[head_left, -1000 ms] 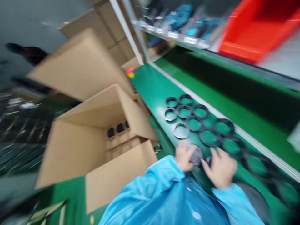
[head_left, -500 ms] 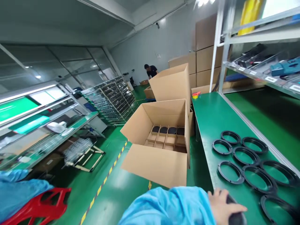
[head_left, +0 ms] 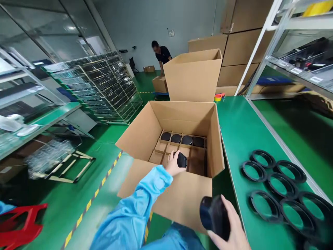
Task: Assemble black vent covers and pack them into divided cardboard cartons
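Observation:
My left hand [head_left: 173,164] holds a round black part [head_left: 181,160] over the near side of an open cardboard box [head_left: 184,114]. Inside the box, cardboard dividers form compartments; black round parts [head_left: 187,140] fill the far row, and nearer compartments show bare cardboard. At the lower right, my right hand [head_left: 231,227] grips a larger-looking black cylindrical part [head_left: 215,216], slightly blurred, between the box's front flap and the green table.
Several black rings [head_left: 282,185] lie on the green table [head_left: 236,121] at the right. Behind the box stands another open carton [head_left: 192,78], with a person [head_left: 162,53] bending beyond it. A wire rack [head_left: 104,86] and red stool [head_left: 23,222] are on the left.
My left hand has come into view with a black part over the box. My right hand now shows a black part in its grip. The view has shifted, bringing the box nearer.

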Demonstrator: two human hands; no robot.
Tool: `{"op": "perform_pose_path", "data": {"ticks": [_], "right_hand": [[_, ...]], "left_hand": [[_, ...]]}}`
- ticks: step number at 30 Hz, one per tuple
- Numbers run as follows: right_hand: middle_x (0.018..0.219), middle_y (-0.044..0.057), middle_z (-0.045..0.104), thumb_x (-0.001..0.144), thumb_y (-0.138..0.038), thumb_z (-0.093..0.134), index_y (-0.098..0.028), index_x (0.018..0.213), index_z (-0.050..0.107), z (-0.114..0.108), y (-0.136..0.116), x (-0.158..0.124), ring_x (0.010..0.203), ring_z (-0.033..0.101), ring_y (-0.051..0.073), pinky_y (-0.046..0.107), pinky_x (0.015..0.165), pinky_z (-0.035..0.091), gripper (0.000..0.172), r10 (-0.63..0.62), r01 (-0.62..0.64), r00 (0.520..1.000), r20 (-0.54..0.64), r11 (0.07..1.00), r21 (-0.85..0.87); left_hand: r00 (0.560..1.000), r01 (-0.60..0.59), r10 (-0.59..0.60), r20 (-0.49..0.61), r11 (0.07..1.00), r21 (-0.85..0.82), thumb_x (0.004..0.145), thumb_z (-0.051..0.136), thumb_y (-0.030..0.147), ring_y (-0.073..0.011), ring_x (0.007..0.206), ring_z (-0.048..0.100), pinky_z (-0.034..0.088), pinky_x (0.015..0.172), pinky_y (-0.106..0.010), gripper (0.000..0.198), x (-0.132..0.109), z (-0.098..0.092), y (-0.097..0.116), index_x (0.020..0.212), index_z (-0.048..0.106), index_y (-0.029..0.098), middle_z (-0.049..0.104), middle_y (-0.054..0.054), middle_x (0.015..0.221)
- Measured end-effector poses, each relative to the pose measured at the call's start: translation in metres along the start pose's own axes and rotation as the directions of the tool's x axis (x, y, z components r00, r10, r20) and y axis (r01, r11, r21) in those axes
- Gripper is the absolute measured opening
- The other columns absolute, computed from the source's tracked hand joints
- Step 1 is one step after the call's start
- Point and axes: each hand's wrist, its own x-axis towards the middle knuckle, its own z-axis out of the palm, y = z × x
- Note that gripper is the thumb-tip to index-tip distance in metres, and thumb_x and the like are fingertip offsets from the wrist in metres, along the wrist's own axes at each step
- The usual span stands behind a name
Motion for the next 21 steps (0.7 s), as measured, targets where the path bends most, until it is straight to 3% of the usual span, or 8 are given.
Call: {"op": "perform_pose_path", "data": {"ticks": [2, 4, 7, 9, 14, 17, 21], "right_hand": [[0.15, 0.015, 0.039, 0.075, -0.055, 0.068, -0.029, 0.157, 0.016, 0.044, -0.032, 0.071, 0.135, 0.044, 0.041, 0.058, 0.106, 0.044, 0.1, -0.025, 0.024, 1.0, 0.013, 1.0, 0.009], [0.146, 0.02, 0.039, 0.076, -0.056, 0.067, -0.022, 0.156, 0.019, 0.09, -0.041, 0.146, 0.133, 0.043, 0.043, 0.058, 0.106, 0.041, 0.1, 0.069, -0.07, 0.997, -0.037, 0.997, -0.02], [0.142, 0.029, 0.036, 0.072, -0.055, 0.071, -0.011, 0.152, 0.026, 0.154, -0.012, 0.242, 0.13, 0.04, 0.049, 0.061, 0.103, 0.036, 0.102, 0.257, -0.274, 0.957, -0.137, 0.953, -0.126], [0.142, 0.032, 0.034, 0.071, -0.053, 0.073, -0.008, 0.15, 0.029, 0.189, 0.021, 0.284, 0.129, 0.038, 0.052, 0.061, 0.101, 0.036, 0.101, 0.332, -0.364, 0.927, -0.173, 0.909, -0.205], [0.147, 0.03, 0.028, 0.071, -0.048, 0.074, -0.011, 0.151, 0.03, 0.241, 0.088, 0.328, 0.13, 0.037, 0.05, 0.056, 0.102, 0.035, 0.099, 0.335, -0.374, 0.927, -0.167, 0.849, -0.375], [0.151, 0.03, 0.025, 0.075, -0.053, 0.069, -0.011, 0.153, 0.027, 0.259, 0.112, 0.335, 0.134, 0.033, 0.049, 0.057, 0.106, 0.031, 0.098, 0.307, -0.325, 0.945, -0.115, 0.841, -0.432], [0.158, 0.026, 0.021, 0.093, -0.05, 0.04, -0.012, 0.154, 0.028, 0.279, 0.134, 0.326, 0.144, 0.022, 0.043, 0.058, 0.111, 0.026, 0.073, 0.272, -0.28, 0.958, -0.088, 0.834, -0.475]], "left_hand": [[0.998, 0.0, -0.006, 0.067, 0.997, 0.08, 0.061, 0.08, 0.033, -0.0423, 0.149, 0.016, 0.029, 0.116, -0.056, 0.11, 0.051, 0.005, -0.014, 0.154, 0.024, 0.027, 0.012, -0.018, 0.163], [0.991, -0.034, 0.016, 0.136, 0.991, 0.133, 0.061, 0.081, 0.032, -0.044, 0.149, 0.012, 0.03, 0.113, -0.063, 0.11, 0.098, 0.017, -0.027, 0.155, 0.023, 0.03, 0.009, -0.016, 0.164], [0.971, -0.093, 0.061, 0.232, 0.987, 0.128, 0.057, 0.083, 0.028, -0.0444, 0.15, 0.01, 0.026, 0.112, -0.069, 0.114, 0.156, 0.041, -0.045, 0.154, 0.024, 0.034, 0.009, -0.015, 0.165], [0.952, -0.128, 0.087, 0.294, 0.984, 0.121, 0.055, 0.085, 0.026, -0.0443, 0.15, 0.01, 0.024, 0.112, -0.071, 0.117, 0.186, 0.059, -0.056, 0.154, 0.024, 0.035, 0.008, -0.015, 0.165], [0.9, -0.23, 0.154, 0.409, 0.963, 0.143, 0.056, 0.085, 0.023, -0.0468, 0.149, 0.008, 0.021, 0.111, -0.073, 0.119, 0.233, 0.101, -0.071, 0.156, 0.021, 0.033, 0.004, -0.016, 0.166], [0.884, -0.26, 0.178, 0.433, 0.956, 0.138, 0.055, 0.086, 0.021, -0.0472, 0.149, 0.009, 0.017, 0.114, -0.071, 0.119, 0.247, 0.122, -0.079, 0.155, 0.024, 0.032, 0.005, -0.016, 0.166], [0.866, -0.319, 0.243, 0.438, 0.941, 0.11, 0.059, 0.086, 0.025, -0.0421, 0.152, 0.003, 0.01, 0.12, -0.064, 0.114, 0.249, 0.145, -0.099, 0.155, 0.026, 0.027, 0.003, -0.017, 0.167]]}}
